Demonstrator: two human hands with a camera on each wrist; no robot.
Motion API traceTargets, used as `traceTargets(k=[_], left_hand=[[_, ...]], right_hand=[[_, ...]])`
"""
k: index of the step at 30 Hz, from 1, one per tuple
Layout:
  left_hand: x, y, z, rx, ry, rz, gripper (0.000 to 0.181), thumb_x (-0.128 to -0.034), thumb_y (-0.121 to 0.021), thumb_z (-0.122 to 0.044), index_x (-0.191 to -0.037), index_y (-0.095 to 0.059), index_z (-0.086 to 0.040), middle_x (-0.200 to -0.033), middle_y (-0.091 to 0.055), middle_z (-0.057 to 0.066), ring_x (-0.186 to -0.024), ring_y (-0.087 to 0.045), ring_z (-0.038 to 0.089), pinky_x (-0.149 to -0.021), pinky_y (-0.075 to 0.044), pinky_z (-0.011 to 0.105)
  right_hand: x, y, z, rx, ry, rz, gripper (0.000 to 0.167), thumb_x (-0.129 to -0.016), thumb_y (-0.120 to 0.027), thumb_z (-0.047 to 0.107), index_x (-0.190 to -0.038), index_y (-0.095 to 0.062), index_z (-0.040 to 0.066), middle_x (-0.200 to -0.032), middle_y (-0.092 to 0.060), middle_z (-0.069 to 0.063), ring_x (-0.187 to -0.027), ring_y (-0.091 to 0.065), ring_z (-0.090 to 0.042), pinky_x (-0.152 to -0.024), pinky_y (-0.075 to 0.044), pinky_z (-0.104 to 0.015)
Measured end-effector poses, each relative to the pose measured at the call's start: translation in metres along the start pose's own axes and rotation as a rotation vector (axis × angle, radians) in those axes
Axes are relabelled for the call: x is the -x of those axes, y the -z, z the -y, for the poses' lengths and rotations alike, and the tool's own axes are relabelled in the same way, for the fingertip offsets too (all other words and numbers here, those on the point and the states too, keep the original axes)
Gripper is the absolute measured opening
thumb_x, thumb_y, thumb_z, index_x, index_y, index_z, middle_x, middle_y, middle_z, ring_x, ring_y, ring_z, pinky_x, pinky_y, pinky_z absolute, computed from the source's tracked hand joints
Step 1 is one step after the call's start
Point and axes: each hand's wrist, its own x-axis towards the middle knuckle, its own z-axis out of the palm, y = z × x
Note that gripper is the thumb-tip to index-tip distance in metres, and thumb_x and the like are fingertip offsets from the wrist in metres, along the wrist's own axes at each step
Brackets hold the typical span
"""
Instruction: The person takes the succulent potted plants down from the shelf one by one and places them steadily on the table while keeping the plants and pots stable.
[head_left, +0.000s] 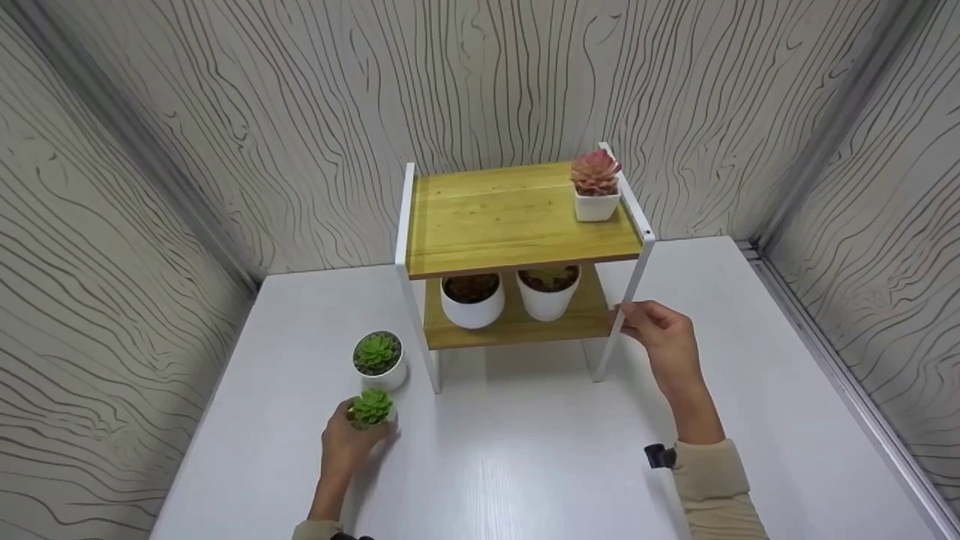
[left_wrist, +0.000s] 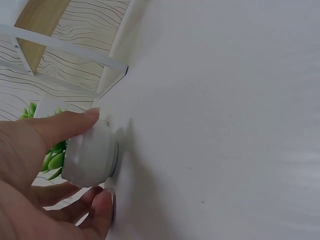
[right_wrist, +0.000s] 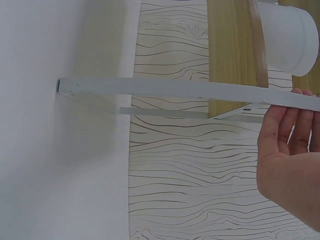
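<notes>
Green potted succulent [head_left: 372, 407], the nearer of two, is in my left hand [head_left: 347, 442] at the desk's [head_left: 517, 472] left side, in front of and left of a two-tier rack. Left wrist view: my thumb lies along one side of its white pot [left_wrist: 90, 157], fingers curled at the other. Pot upright, base down at the desk surface; cannot tell whether it touches.

Second green succulent [head_left: 379, 352], also white-potted, stands just behind mine, beside the rack's left front leg [head_left: 421, 330].

My right hand [head_left: 666, 341] pinches the white right upright [head_left: 634, 281] of the rack, about level with the lower board [head_left: 517, 331]; fingertips show past its edge in the right wrist view.

Rack, lower board: two white pots of dark fill, left one [head_left: 474, 306] and right one [head_left: 549, 296], side by side; tops partly hidden by the upper board [head_left: 487, 217]. Upper board: red succulent [head_left: 596, 174] in a square white pot, right end, near the side rail.

Behind: wall [head_left: 495, 75] patterned with wood-grain lines. My sleeves [head_left: 711, 472] are tan.
</notes>
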Motion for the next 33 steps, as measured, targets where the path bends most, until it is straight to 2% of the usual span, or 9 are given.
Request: traceTargets(k=[6, 10, 12, 15, 19, 21, 28, 30, 33], left_hand=[[0.005, 0.006, -0.001, 0.01, -0.035, -0.036, 0.098, -0.0794, -0.092, -0.033, -0.153, -0.041, 0.007, -0.137, -0.054, 0.036, -0.126, -0.058, 0.049, -0.095, -0.057, 0.056], [0.01, 0.011, -0.002, 0.003, -0.043, -0.036, 0.1, -0.0791, -0.092, -0.039, -0.153, -0.042, 0.005, -0.139, -0.05, 0.037, -0.127, -0.057, 0.05, -0.095, -0.058, 0.056], [0.013, 0.014, -0.004, -0.004, -0.04, -0.036, 0.101, -0.0791, -0.092, -0.041, -0.154, -0.042, 0.004, -0.141, -0.047, 0.037, -0.129, -0.054, 0.051, -0.097, -0.057, 0.058], [0.019, 0.018, -0.01, -0.025, -0.03, -0.044, 0.104, -0.0785, -0.092, -0.044, -0.156, -0.04, 0.002, -0.147, -0.041, 0.037, -0.135, -0.042, 0.053, -0.101, -0.052, 0.065], [0.029, 0.026, -0.025, -0.057, -0.028, -0.069, 0.105, -0.0774, -0.092, -0.048, -0.156, -0.041, -0.001, -0.154, -0.03, 0.037, -0.141, -0.024, 0.053, -0.106, -0.045, 0.071], [0.035, 0.03, -0.035, -0.059, -0.042, -0.088, 0.104, -0.0778, -0.091, -0.05, -0.156, -0.042, -0.003, -0.155, -0.029, 0.035, -0.143, -0.021, 0.051, -0.108, -0.043, 0.072], [0.051, 0.043, -0.064, 0.011, -0.131, -0.134, 0.088, -0.0819, -0.09, -0.044, -0.151, -0.053, -0.003, -0.156, -0.036, 0.027, -0.147, -0.027, 0.045, -0.114, -0.046, 0.064], [0.054, 0.044, -0.071, 0.042, -0.167, -0.15, 0.081, -0.0833, -0.09, -0.039, -0.147, -0.058, -0.002, -0.154, -0.041, 0.025, -0.146, -0.032, 0.043, -0.115, -0.046, 0.06], [0.057, 0.045, -0.079, 0.084, -0.232, -0.18, 0.069, -0.0856, -0.089, -0.032, -0.142, -0.063, -0.002, -0.148, -0.05, 0.022, -0.141, -0.045, 0.04, -0.113, -0.049, 0.056]], right_hand=[[0.001, 0.0, 0.0, 0.004, -0.006, -0.006, 0.046, -0.102, -0.07, 0.031, -0.12, -0.068, -0.012, -0.105, -0.077, -0.005, -0.102, -0.075, -0.014, -0.097, -0.061, -0.022], [0.001, 0.001, 0.0, 0.002, -0.007, -0.008, 0.038, -0.102, -0.071, 0.032, -0.115, -0.074, -0.004, -0.107, -0.078, -0.008, -0.102, -0.076, -0.015, -0.097, -0.061, -0.022], [0.001, 0.001, 0.0, 0.007, -0.009, -0.006, 0.038, -0.101, -0.071, 0.032, -0.116, -0.074, -0.003, -0.107, -0.078, -0.007, -0.102, -0.076, -0.014, -0.097, -0.061, -0.022], [0.0, 0.001, 0.0, 0.001, -0.002, 0.0, 0.044, -0.102, -0.071, 0.031, -0.119, -0.07, -0.01, -0.105, -0.078, -0.006, -0.101, -0.076, -0.014, -0.096, -0.061, -0.022], [-0.001, 0.0, -0.001, -0.02, 0.018, 0.009, 0.048, -0.102, -0.071, 0.026, -0.12, -0.064, -0.019, -0.104, -0.079, -0.009, -0.101, -0.077, -0.016, -0.095, -0.062, -0.025], [-0.001, 0.001, -0.001, -0.032, 0.027, 0.015, 0.047, -0.102, -0.07, 0.023, -0.119, -0.064, -0.02, -0.104, -0.079, -0.01, -0.101, -0.077, -0.017, -0.095, -0.063, -0.026], [0.001, 0.002, 0.002, -0.03, 0.032, 0.014, 0.045, -0.101, -0.072, 0.022, -0.118, -0.065, -0.019, -0.104, -0.08, -0.012, -0.102, -0.077, -0.018, -0.094, -0.063, -0.026], [0.001, 0.003, 0.002, -0.013, 0.03, 0.01, 0.045, -0.1, -0.073, 0.022, -0.119, -0.066, -0.018, -0.106, -0.08, -0.012, -0.104, -0.077, -0.019, -0.095, -0.063, -0.025], [0.003, 0.004, 0.005, 0.008, 0.027, 0.0, 0.043, -0.099, -0.075, 0.021, -0.121, -0.067, -0.014, -0.106, -0.081, -0.005, -0.107, -0.077, -0.019, -0.096, -0.062, -0.024]])
